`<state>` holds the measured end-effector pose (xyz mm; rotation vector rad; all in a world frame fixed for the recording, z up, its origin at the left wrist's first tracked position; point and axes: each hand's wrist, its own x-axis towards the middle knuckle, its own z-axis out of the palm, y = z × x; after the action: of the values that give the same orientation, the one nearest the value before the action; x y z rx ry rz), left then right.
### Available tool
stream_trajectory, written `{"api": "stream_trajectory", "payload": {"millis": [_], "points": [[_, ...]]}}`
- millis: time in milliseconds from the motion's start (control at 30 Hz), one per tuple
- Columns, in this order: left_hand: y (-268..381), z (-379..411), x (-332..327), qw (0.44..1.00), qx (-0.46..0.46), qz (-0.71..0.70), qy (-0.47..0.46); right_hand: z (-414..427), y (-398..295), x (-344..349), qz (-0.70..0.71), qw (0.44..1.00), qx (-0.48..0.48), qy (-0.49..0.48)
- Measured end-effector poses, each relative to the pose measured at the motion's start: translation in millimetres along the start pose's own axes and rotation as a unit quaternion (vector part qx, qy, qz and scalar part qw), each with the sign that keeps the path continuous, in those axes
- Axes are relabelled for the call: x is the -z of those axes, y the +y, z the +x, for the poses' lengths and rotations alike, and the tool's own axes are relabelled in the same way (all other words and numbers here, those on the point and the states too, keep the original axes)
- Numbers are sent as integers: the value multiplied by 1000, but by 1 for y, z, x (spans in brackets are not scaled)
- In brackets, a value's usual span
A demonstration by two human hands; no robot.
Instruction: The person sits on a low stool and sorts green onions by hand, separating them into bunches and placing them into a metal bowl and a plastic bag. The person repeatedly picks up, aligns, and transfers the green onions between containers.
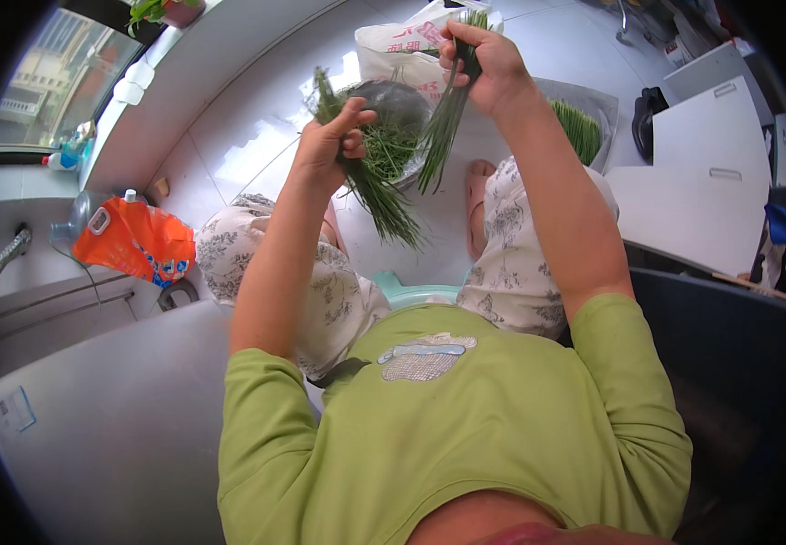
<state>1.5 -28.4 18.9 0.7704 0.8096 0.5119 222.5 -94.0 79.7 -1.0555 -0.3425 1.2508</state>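
Both of my hands are raised apart in front of my knees. My left hand (335, 139) is closed round a bunch of long thin green leaves (379, 201), which look like garlic chives and hang down to the right. A second bunch of the leaves (444, 129) is gripped near its top by my right hand (481, 65). Between and below the hands, a container lined with dark plastic (393, 102) holds loose, tangled green leaves (389, 150). To the right, partly behind my right forearm, more leaves (578, 133) lie neatly aligned on a clear plastic bag (604, 102).
A white plastic bag with red writing (393, 41) lies beyond the lined container. An orange detergent pouch (137, 238) and a clear plastic bottle (83, 211) stand at the left. White drawers (699, 129) are at the right. My feet flank the floor tiles before me.
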Motion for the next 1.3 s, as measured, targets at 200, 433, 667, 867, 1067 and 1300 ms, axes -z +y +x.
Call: {"api": "stream_trajectory", "payload": {"millis": [200, 433, 667, 867, 1067, 1300], "points": [[-6, -18, 34, 993, -28, -109, 39, -4, -9, 60, 49, 997, 41, -37], [6, -36, 44, 982, -11, -183, 40, -34, -6, 68, 140, 988, 45, -42], [16, -55, 35, 984, 6, -176, -17, -51, 4, 88, 223, 971, 64, -63], [36, -57, 34, 981, -3, -187, -55, -66, 1, 75, 218, 962, 157, -55], [46, -38, 18, 981, 14, -183, -66, -59, -39, 70, 237, 929, 282, -35], [47, 1, 22, 985, 73, -152, -45, -28, -48, 122, 53, 925, 345, 150]]}}
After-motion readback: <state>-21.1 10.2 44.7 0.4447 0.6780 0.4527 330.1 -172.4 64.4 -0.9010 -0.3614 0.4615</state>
